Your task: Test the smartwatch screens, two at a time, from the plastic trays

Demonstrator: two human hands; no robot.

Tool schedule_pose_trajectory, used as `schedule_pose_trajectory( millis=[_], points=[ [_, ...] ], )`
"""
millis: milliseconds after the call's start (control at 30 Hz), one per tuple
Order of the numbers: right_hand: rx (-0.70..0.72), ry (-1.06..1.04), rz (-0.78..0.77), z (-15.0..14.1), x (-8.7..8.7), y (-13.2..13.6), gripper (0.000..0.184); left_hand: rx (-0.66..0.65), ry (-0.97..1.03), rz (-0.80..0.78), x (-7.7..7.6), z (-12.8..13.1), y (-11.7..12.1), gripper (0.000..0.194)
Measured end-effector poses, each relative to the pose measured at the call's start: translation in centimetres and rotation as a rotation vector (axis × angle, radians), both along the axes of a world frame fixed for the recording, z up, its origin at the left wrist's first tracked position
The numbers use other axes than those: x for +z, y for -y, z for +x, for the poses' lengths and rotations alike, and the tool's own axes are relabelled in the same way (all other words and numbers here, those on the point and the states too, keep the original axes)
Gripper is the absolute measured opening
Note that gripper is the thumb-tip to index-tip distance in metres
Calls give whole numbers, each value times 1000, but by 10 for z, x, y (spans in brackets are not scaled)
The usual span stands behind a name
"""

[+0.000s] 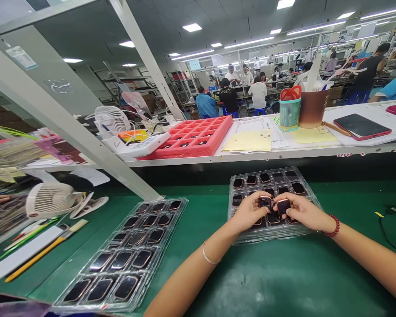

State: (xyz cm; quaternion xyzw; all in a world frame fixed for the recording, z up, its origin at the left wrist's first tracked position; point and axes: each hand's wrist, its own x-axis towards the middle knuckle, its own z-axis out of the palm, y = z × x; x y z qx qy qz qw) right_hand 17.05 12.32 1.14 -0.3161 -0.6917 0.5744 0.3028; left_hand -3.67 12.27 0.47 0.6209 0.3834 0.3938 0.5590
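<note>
My left hand (253, 210) pinches a smartwatch body (264, 202) with a dark face and rose-gold rim. A second smartwatch body (283, 205) of the same look sits between the thumb and fingers of my right hand (302, 211). Both hands are close together above a clear plastic tray (235, 229), whose pockets hold several more watch bodies; the hands hide part of it. To the left, another clear tray (141, 281) lies at a slant on the green mat, with dark-faced watch bodies in rows.
A slanted white post (132, 176) stands left of the trays. Behind, a shelf carries a red foam tray (201, 136), a phone (362, 126), a brown cup (313, 108) and papers. At left lie a small fan (49, 200) and a brush (46, 252). A cable (387, 233) lies at right.
</note>
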Motion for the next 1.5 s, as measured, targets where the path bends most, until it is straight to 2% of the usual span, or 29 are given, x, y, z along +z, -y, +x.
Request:
schedule_pose_trajectory(
  millis=[333,433,533,667,767,833,900,1033,1200,1333,1433,1500],
  points=[
    [7,-28,-26,0,-3,0,42,1,32,-23,0,1,1,37],
    [-16,-108,-58,1,-5,-2,49,14,98,-56,0,0,-1,44],
    [-58,-256,-156,4,-7,-8,60,35,217,-140,0,-4,-6,60],
    [-149,-357,-344,8,-7,-14,57,45,353,-277,2,-9,-11,69],
    [-193,-434,-457,11,-7,-19,40,50,455,-356,4,-12,-14,55],
    [-170,-504,-519,13,-7,-23,28,58,516,-421,5,-13,-15,42],
    [-128,-552,-585,15,-7,-26,38,47,566,-498,6,-14,-17,41],
    [-94,-602,-653,17,-6,-29,52,23,615,-589,7,-16,-21,56],
    [-78,-606,-654,18,-5,-29,52,14,618,-585,8,-17,-20,56],
    [-106,-512,-537,15,-6,-23,28,36,519,-473,7,-14,-16,42],
    [-117,-376,-377,10,-6,-16,43,21,384,-336,4,-10,-11,54],
    [-103,-289,-252,5,-7,-11,47,-6,311,-264,2,-6,-8,60]
  ],
)
